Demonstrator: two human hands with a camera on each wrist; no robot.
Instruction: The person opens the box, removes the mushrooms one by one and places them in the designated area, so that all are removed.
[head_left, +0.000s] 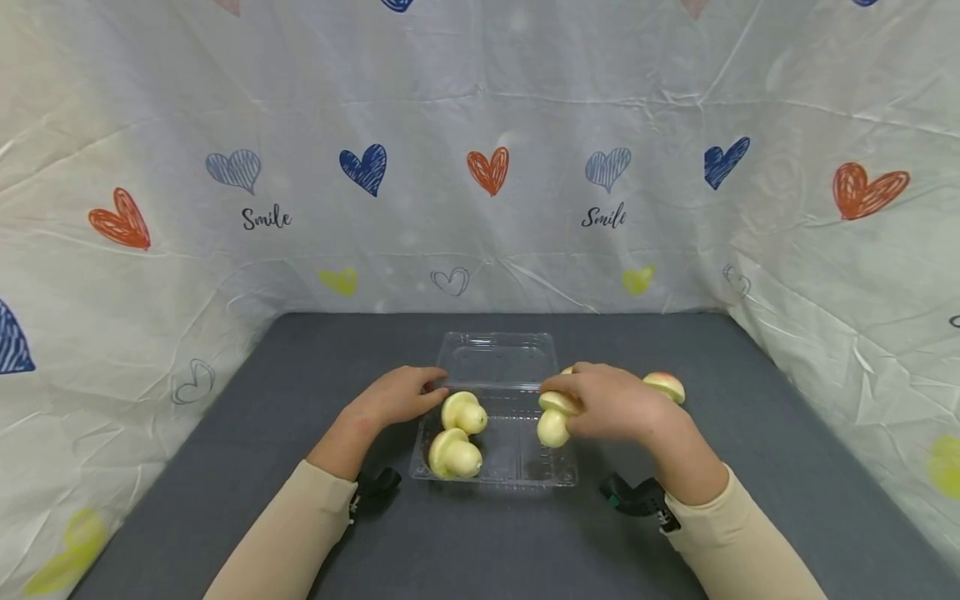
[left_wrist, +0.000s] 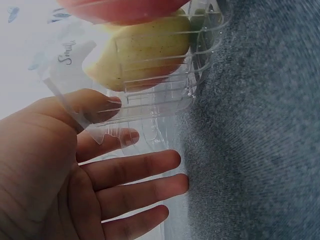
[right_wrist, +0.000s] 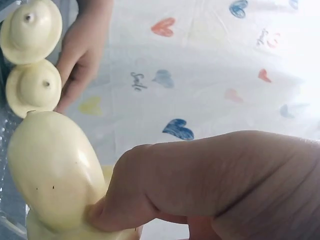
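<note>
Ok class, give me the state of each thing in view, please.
Box: open
Lid: folded back, behind the box
Front left mushroom: inside box
Rear left mushroom: inside box
Middle mushroom: pinched in right hand, over the box's right side
Rightmost mushroom: on the table, partly hidden
Pale piece behind right hand: mostly hidden
Left hand: fingers spread, at the box's left side

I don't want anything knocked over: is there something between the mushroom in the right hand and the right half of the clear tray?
Nothing visible is. The held mushroom is over the right half of the clear tray; its lid lies open behind, and two more mushrooms sit in the left half.
</note>
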